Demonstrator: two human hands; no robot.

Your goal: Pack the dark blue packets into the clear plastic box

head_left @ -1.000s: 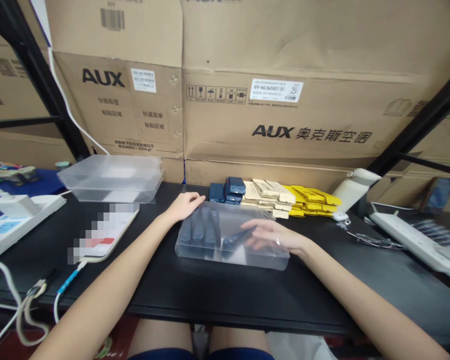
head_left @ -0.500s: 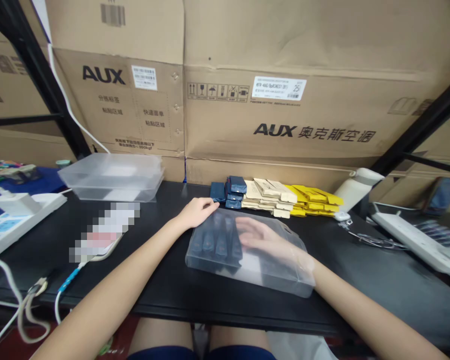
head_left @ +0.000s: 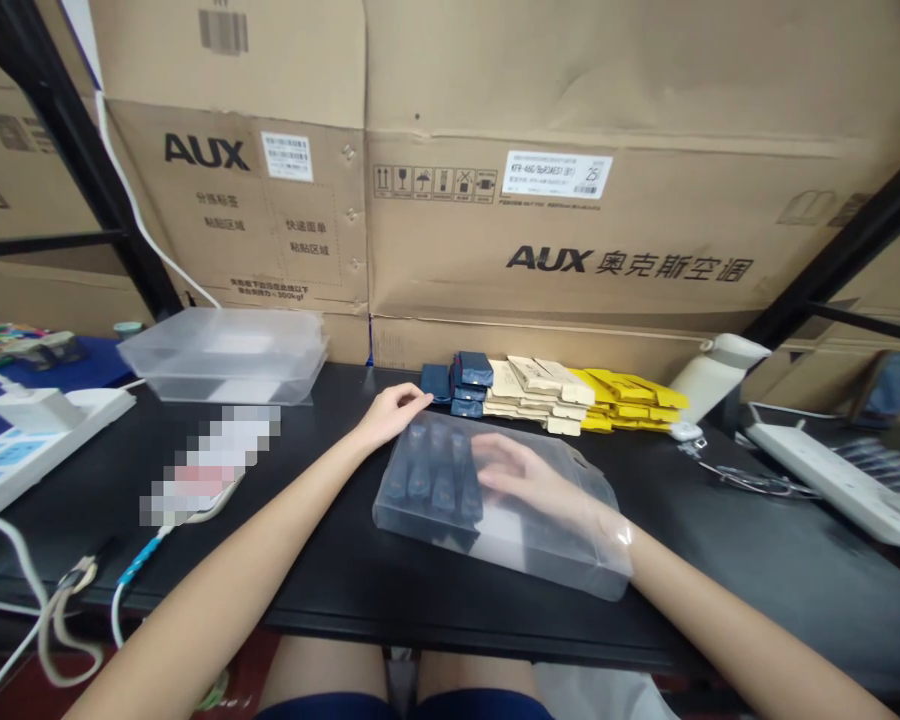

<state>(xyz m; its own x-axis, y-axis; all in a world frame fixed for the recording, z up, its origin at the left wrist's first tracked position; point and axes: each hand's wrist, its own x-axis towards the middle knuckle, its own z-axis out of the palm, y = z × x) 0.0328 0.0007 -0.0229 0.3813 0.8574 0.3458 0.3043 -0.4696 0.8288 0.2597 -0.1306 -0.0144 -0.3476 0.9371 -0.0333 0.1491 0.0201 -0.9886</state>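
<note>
A clear, frosted plastic box (head_left: 562, 560) lies on the black table, with several dark blue packets (head_left: 442, 480) in a row at its left end. My right hand (head_left: 514, 470) is inside the box, seen through its cloudy wall. Its fingers are apart and its fingertips are beside the rightmost packet; contact is hard to make out. My left hand (head_left: 390, 412) is just beyond the box's far left corner, fingers loosely curved and holding nothing visible. Its fingertips are close to a flat navy packet (head_left: 436, 382) by a small navy stack (head_left: 471, 375).
Beige packets (head_left: 544, 400) and yellow packets (head_left: 630, 400) are stacked along the back. Behind them stand large cartons (head_left: 450, 230). Clear trays (head_left: 225, 350), a charging phone (head_left: 217, 470) and a power strip (head_left: 82, 415) are left; a white bottle (head_left: 716, 375) and cables are right.
My left hand has lifted slightly off the box's far left corner, fingers now curled. The packets inside have shifted slightly left and up. My right hand stays in the box, nearly unmoved.
</note>
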